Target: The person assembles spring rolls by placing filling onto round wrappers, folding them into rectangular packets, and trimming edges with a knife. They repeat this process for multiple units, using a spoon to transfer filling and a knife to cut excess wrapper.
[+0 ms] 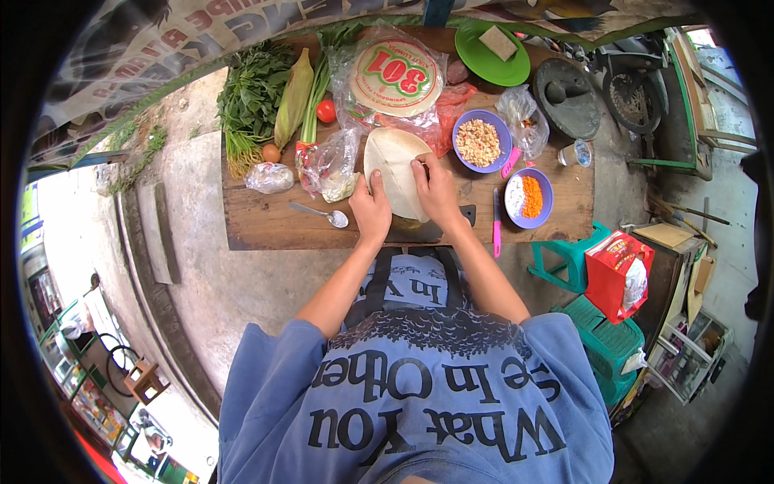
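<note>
A thin, pale round spring roll wrapper [395, 161] is held up between my two hands near the table's front edge. My left hand [372, 208] is closed on its left lower side, thumb on top. My right hand [436, 189] pinches the right side, where the sheet looks folded or doubled over. Beneath it, a dark board [415, 232] shows only in part. Beyond the wrapper lies a clear plastic pack of round wrappers [397, 77]. Right of my right hand are a purple bowl [507, 145] of chopped filling and a knife [497, 230] with a pink handle.
Another purple bowl [549, 202] holds grated carrot and something white. A metal spoon [337, 219] lies left. Leafy greens [256, 89], corn [293, 105], a tomato [326, 111] and an egg [271, 152] sit far left; a green plate [508, 71] and stone mortar [576, 109] far right.
</note>
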The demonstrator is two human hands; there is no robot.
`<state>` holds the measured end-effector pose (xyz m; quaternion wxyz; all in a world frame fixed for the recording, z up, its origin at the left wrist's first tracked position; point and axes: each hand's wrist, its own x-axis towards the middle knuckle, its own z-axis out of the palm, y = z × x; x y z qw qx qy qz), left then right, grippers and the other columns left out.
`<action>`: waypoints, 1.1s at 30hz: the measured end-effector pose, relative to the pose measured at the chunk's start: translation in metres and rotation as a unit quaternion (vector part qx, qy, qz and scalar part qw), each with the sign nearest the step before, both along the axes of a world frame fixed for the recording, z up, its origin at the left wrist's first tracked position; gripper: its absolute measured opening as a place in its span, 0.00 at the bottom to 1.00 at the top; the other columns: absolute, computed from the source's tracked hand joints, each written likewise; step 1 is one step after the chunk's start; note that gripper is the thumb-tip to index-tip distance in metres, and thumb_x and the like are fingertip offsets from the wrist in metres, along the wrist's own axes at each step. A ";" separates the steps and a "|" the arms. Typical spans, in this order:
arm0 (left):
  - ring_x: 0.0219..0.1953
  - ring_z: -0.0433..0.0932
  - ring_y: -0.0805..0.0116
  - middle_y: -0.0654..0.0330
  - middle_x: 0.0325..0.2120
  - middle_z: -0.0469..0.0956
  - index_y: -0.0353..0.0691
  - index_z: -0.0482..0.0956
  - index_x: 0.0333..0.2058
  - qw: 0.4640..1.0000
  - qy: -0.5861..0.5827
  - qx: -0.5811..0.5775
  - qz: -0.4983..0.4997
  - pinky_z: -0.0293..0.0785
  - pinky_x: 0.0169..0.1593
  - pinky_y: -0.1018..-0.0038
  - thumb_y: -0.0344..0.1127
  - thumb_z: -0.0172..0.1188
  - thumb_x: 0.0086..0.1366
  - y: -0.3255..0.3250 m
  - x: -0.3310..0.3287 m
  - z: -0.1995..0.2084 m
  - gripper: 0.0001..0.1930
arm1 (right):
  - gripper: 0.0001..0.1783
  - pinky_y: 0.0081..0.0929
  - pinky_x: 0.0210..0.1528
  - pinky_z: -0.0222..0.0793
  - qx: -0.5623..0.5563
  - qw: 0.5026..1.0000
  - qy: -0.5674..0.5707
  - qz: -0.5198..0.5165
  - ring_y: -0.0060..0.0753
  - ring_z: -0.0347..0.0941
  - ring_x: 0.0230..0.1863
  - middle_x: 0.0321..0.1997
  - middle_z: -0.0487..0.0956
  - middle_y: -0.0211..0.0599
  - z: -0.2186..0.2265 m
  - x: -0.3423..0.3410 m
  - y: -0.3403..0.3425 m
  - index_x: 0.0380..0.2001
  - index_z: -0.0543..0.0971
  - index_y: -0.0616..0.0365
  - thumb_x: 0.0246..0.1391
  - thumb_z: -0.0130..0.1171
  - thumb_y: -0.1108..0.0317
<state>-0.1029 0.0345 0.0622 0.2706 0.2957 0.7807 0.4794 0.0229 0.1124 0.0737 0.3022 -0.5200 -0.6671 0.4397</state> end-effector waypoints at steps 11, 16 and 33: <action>0.28 0.69 0.65 0.49 0.22 0.76 0.28 0.76 0.34 1.000 -0.010 -0.004 -0.007 0.71 0.37 0.61 0.46 0.57 0.81 -0.003 -0.006 -0.002 0.23 | 0.13 0.44 0.39 0.74 -0.003 0.999 -0.019 0.037 0.59 0.83 0.35 0.33 0.84 0.58 0.009 0.012 0.020 0.46 0.80 0.64 0.72 0.60 0.63; 0.29 0.70 0.71 0.52 0.23 0.78 0.28 0.78 0.36 1.000 -0.018 0.003 -0.009 0.72 0.38 0.64 0.46 0.56 0.82 -0.005 -0.007 -0.009 0.22 | 0.13 0.42 0.41 0.75 -0.030 0.997 -0.034 0.067 0.55 0.83 0.37 0.36 0.84 0.57 0.013 0.018 0.031 0.47 0.80 0.64 0.72 0.59 0.63; 0.26 0.61 0.76 0.62 0.18 0.67 0.31 0.72 0.30 0.999 -0.028 0.002 -0.027 0.63 0.30 0.67 0.42 0.56 0.82 -0.004 -0.004 -0.007 0.22 | 0.14 0.48 0.40 0.74 -0.058 0.992 -0.061 0.099 0.61 0.82 0.38 0.35 0.83 0.59 0.016 0.035 0.055 0.45 0.80 0.63 0.71 0.60 0.60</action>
